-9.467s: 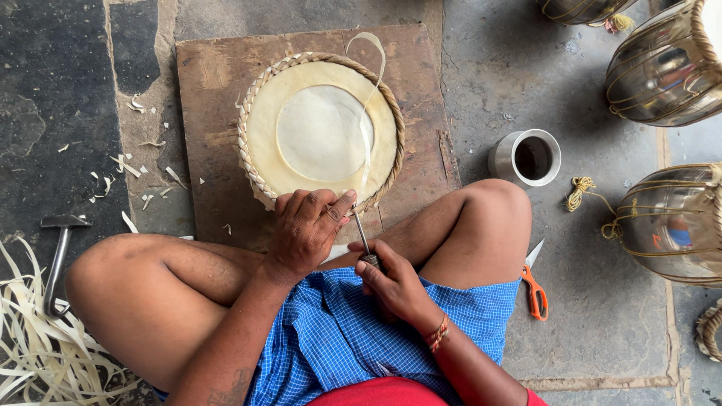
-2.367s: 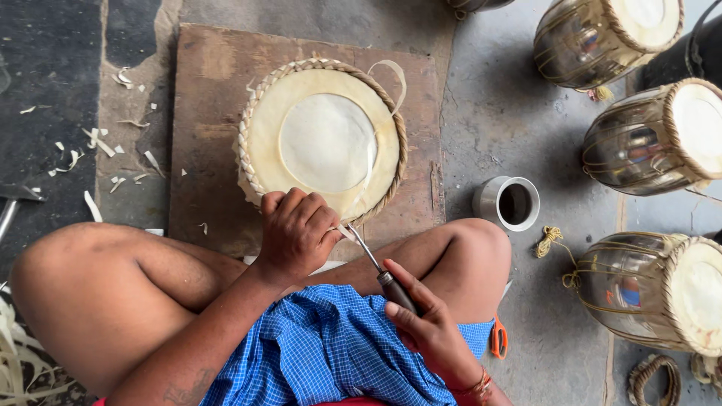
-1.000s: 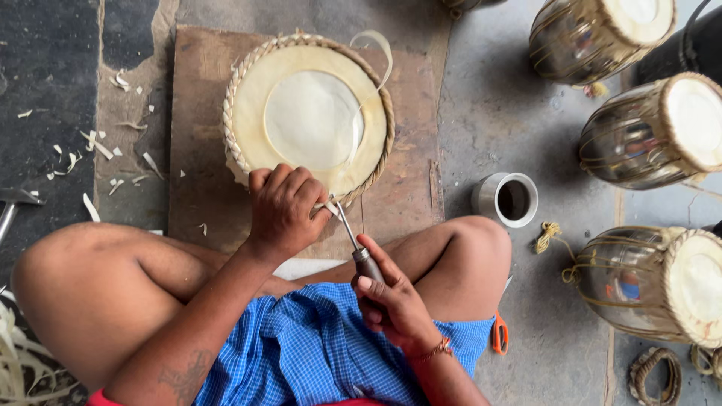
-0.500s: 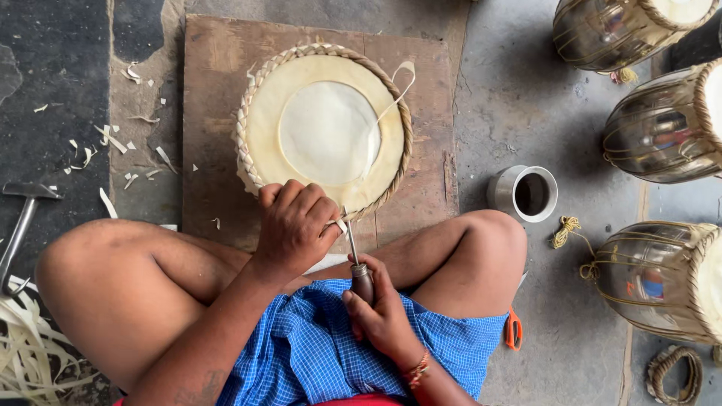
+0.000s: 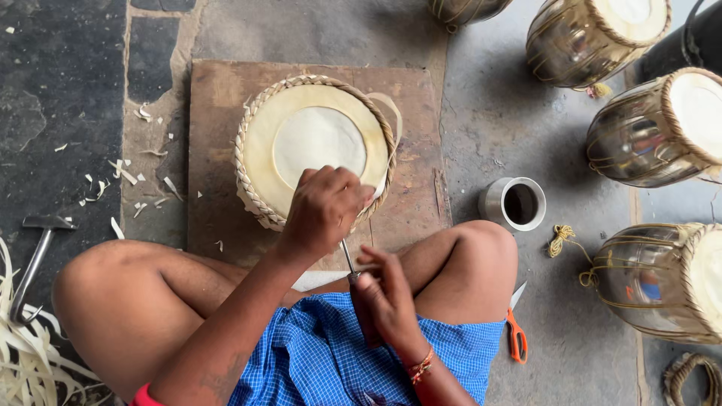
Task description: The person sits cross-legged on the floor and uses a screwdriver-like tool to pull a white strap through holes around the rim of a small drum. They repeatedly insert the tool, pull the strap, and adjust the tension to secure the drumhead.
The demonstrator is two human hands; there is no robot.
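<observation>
The round, cream-coloured drum head with a braided straw-coloured rim (image 5: pixel 316 146) lies flat, face up, on a brown wooden board (image 5: pixel 218 98) set on the stone floor, directly in front of the seated person's crossed legs. A slender metal-shafted tool with a dark handle (image 5: pixel 352 274) runs from the person's lap up toward the near edge of the drum head; its long axis is nearly vertical in the head view, leaning slightly left at the top, with the tip hidden under the left hand.

The left hand (image 5: pixel 325 210) is clenched over the near rim of the drum head, covering the tool's tip. The right hand (image 5: pixel 387 297) is wrapped around the dark handle, fingers partly spread.

Compared with half a second ago, the right hand sits a little higher on the handle and the left fist has kept its place on the rim.

To the right stand a white cup with dark contents (image 5: pixel 519 203), orange-handled scissors (image 5: pixel 516 334) and several metal-bodied drums (image 5: pixel 647 143). A hammer (image 5: pixel 34 259) lies to the left among pale strip offcuts (image 5: pixel 30 357).
</observation>
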